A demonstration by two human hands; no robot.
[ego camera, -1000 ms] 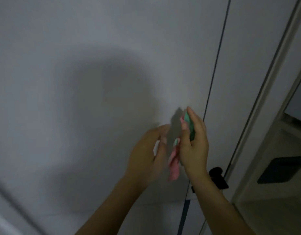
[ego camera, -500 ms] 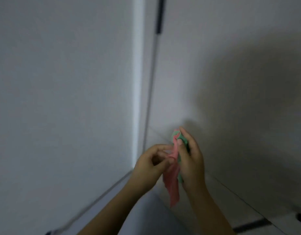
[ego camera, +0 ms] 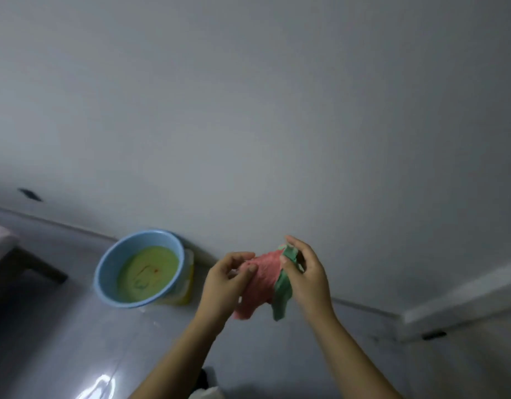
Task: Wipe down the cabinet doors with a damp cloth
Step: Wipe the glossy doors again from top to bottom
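Note:
A pink and green cloth [ego camera: 263, 279] hangs stretched between both hands, low in the middle of the view. My left hand [ego camera: 224, 283] pinches its pink left edge. My right hand [ego camera: 304, 276] grips the green right edge, fingers curled over it. Behind the hands rises a plain white wall [ego camera: 248, 125]. No cabinet door shows in this view.
A blue basin [ego camera: 107, 272] holding greenish-yellow water stands on the glossy tiled floor [ego camera: 61, 341] against the wall, left of my hands, with a yellow container [ego camera: 188, 283] behind it. A dark furniture leg [ego camera: 38, 266] is at far left. A white skirting corner [ego camera: 450, 306] lies right.
The view has swung left and down, from the cabinet doors to the wall, floor and basin. Both hands keep the cloth and have pulled it wider apart.

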